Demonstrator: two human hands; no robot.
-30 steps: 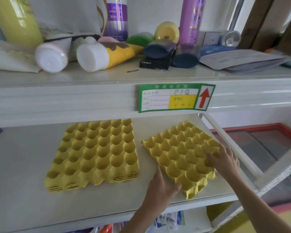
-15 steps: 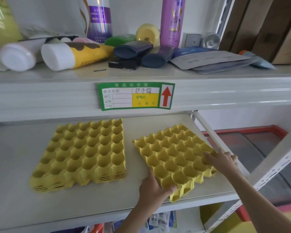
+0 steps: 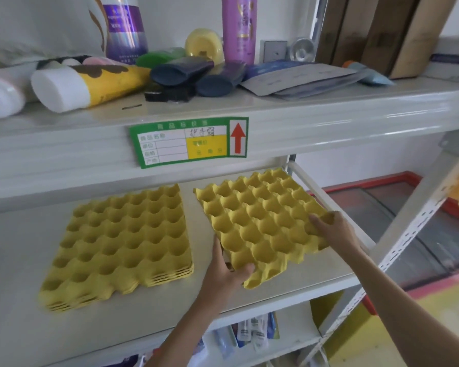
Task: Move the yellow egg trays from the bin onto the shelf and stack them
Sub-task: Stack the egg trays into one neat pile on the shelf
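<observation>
A stack of several yellow egg trays [image 3: 122, 242] lies flat on the left part of the white middle shelf [image 3: 24, 260]. To its right a single yellow egg tray [image 3: 260, 221] sits turned at an angle, its near corner tipped up a little off the shelf. My left hand [image 3: 223, 274] grips that tray's near left edge, thumb on top. My right hand [image 3: 329, 229] holds its right corner, fingers curled over the rim. The bin is out of view.
The upper shelf [image 3: 223, 109] carries tubes, bottles and flat packets, and a green price label [image 3: 188, 141] sticks to its front lip. A slotted white upright [image 3: 398, 250] stands at the right. Small packets [image 3: 252, 332] fill the shelf below. A red-framed surface [image 3: 382, 207] lies right.
The view has swung right and closer. Both hands have turned the single tray and slid it towards the stack, and its near corner has come up off the shelf.
</observation>
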